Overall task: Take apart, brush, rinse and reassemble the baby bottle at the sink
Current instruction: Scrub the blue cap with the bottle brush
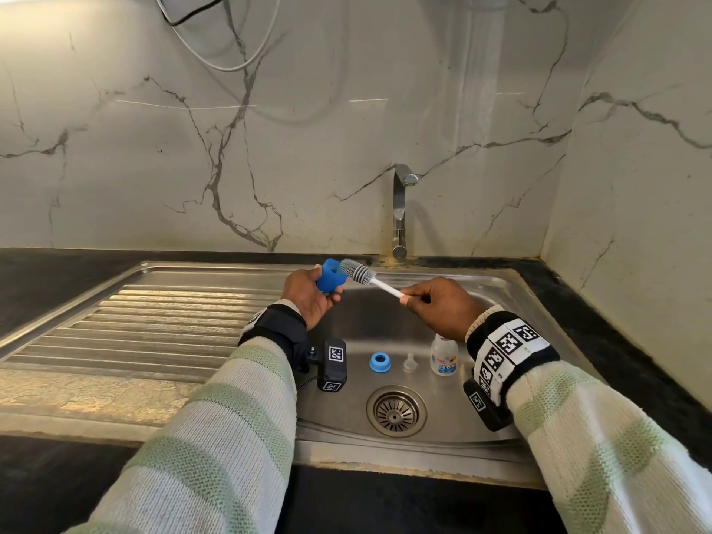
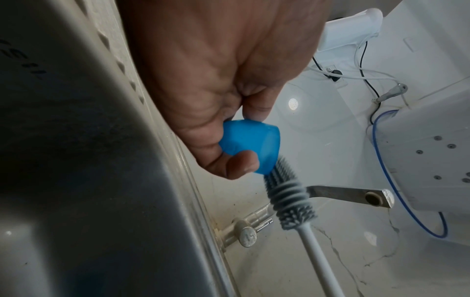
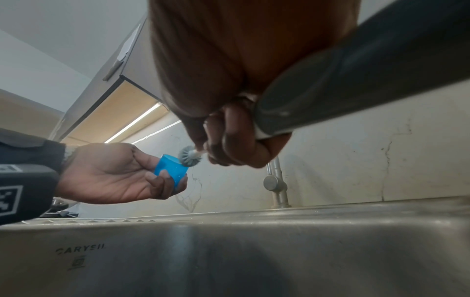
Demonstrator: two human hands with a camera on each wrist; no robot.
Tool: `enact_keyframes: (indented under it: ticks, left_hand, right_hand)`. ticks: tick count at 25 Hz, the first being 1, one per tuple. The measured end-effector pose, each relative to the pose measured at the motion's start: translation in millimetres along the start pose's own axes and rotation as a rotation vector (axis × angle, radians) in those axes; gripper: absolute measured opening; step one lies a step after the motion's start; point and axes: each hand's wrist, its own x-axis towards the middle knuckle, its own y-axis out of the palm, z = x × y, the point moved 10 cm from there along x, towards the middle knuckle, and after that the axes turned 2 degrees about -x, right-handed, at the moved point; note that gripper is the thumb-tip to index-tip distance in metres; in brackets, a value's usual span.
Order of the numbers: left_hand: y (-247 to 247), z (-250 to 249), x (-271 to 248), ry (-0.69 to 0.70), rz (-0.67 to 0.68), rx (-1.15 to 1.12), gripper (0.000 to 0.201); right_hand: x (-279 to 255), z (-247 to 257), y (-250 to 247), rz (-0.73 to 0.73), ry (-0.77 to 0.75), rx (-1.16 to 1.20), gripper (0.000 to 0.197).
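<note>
The brush [image 1: 358,272] tip is hidden inside the blue cap [image 1: 330,275], which the left hand [image 1: 311,298] grasps above the steel sink [image 1: 539,302]. The right hand [image 1: 437,302] pinches the smooth white handle; the ribbed grey bristles show. The bottle [image 1: 444,356] label is unreadable, standing beside the clear nipple [image 1: 410,363] and blue ring [image 1: 380,361] on the basin floor.

Right hand [image 3: 229,144] close overhead, fingers curled round a white brush handle, grey ribbed silicone brush head [image 3: 189,156] at the mouth of a translucent blue plastic cap [image 3: 169,170] — held in the left hand's [image 3: 114,174] fingertips, steel sink basin [image 3: 254,257] below, steel tap [image 3: 276,180] against marble wall.
</note>
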Motion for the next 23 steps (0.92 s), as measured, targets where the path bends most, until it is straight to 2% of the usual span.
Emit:
enact_keyframes:
  ticks: [10, 14, 17, 23]
  left_hand:
    - [13, 3, -3, -0.019, 0.071, 0.025, 0.046]
    - [14, 5, -4, -0.028, 0.086, 0.039, 0.045]
    - [18, 5, -4, -0.03, 0.1, 0.051, 0.045]
    - [17, 7, -3, -0.019, 0.084, 0.086, 0.046]
  right_hand:
    - [4, -2, -3, -0.067, 0.005, 0.012, 0.026]
    - [3, 1, 1, -0.026, -0.013, 0.012, 0.025]
    - [6, 2, -5, -0.092, -0.015, -0.002, 0.027]
    - [4, 4, -1, -0.027, -0.006, 0.041, 0.028]
